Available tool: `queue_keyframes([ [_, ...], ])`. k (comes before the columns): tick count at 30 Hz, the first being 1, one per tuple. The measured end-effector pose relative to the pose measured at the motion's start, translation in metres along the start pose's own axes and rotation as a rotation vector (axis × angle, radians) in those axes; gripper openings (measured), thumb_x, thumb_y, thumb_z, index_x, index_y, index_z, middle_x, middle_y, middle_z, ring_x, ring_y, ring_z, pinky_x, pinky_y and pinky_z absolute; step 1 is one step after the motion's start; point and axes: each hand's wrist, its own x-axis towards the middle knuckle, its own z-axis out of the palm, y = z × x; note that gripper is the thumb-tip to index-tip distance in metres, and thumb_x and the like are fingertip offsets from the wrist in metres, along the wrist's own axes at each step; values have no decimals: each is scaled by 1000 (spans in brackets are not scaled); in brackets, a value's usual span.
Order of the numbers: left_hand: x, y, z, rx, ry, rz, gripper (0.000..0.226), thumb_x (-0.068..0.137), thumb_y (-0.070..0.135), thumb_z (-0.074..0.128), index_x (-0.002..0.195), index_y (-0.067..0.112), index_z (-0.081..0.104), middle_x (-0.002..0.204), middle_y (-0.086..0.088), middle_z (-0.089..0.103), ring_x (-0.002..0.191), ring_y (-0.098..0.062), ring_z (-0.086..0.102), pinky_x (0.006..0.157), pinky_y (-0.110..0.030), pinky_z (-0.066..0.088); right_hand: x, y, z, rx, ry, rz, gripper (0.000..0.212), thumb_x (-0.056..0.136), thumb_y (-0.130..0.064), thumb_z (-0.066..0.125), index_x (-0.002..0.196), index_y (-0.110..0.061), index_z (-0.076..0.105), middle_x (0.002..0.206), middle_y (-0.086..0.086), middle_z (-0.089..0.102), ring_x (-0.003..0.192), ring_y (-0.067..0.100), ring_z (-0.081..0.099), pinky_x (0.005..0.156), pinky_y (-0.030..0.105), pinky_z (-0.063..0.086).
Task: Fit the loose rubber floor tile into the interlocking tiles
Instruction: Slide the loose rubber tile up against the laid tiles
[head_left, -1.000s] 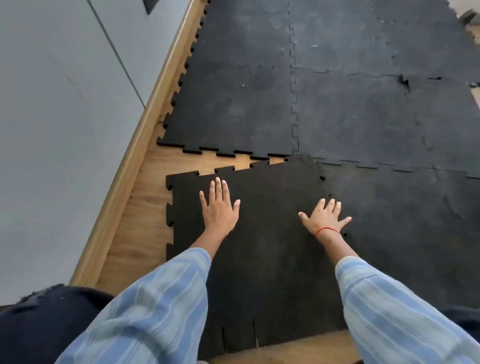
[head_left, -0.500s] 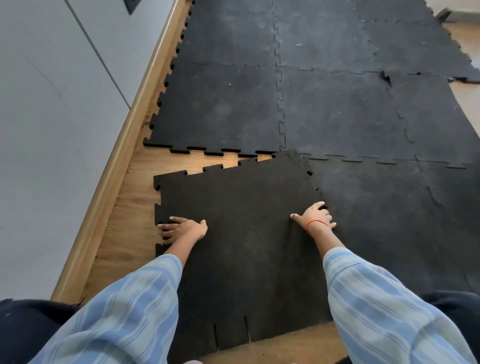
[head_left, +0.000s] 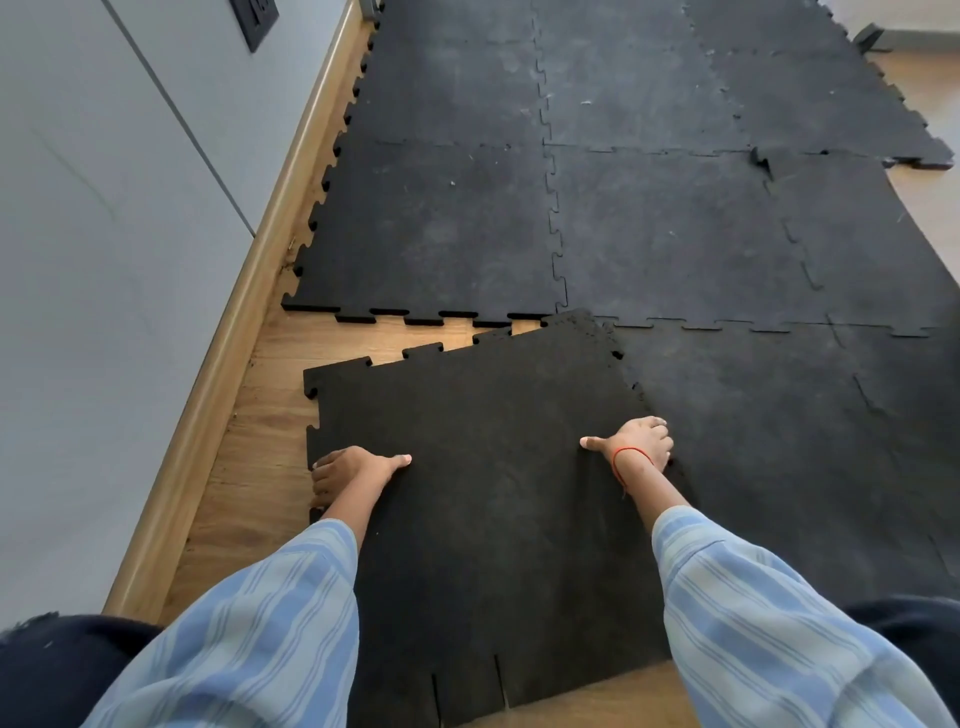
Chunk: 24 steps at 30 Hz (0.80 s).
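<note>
A loose black rubber floor tile (head_left: 483, 467) with toothed edges lies skewed on the wooden floor. Its right edge and far right corner overlap the joined black interlocking tiles (head_left: 649, 228). A wedge of bare wood shows between its far edge and the tile row ahead. My left hand (head_left: 350, 470) grips the tile's left edge, fingers curled around it and thumb on top. My right hand (head_left: 636, 444), with a red thread at the wrist, grips the right edge the same way, fingers tucked under.
A grey wall (head_left: 104, 260) with a wooden skirting board (head_left: 244, 332) runs along the left. Wooden floor (head_left: 254, 478) shows between the skirting and the tile. A dark socket plate (head_left: 254, 21) is on the wall. One far tile corner (head_left: 761, 158) is lifted.
Both hands went from lying flat on top of the tile to gripping its left and right edges. The view has shifted slightly; the tile stays skewed.
</note>
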Motion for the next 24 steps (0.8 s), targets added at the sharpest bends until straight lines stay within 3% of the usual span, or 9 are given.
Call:
queue_keyframes([
  [6,1,-5,-7,-264,124,-68,106,62,48,86,137,-3,31,136,-26,43,121,-37,49,101,-43,44,-4,-8,-3,64,23,73,122,67,-40,86,149,8,10,152,21,29,140,34,31,117,41,28],
  [11,7,-9,-15,-536,39,-105,103,69,36,86,145,7,23,143,-24,36,126,-40,45,102,-50,46,-4,-8,-7,126,34,86,116,71,-39,83,149,8,12,153,23,27,140,35,30,116,41,30],
  [16,-9,1,-8,-376,44,-81,117,68,46,83,149,-1,13,142,-28,37,127,-39,44,102,-43,42,-3,-2,-10,119,30,62,99,75,-42,79,144,6,28,147,22,35,137,35,33,111,40,33],
  [24,3,-5,-9,-506,127,-89,98,76,32,81,147,4,19,144,-25,38,130,-40,41,106,-47,40,4,-1,-14,196,-10,81,86,74,-46,78,138,-1,43,145,23,38,136,35,32,111,40,31],
])
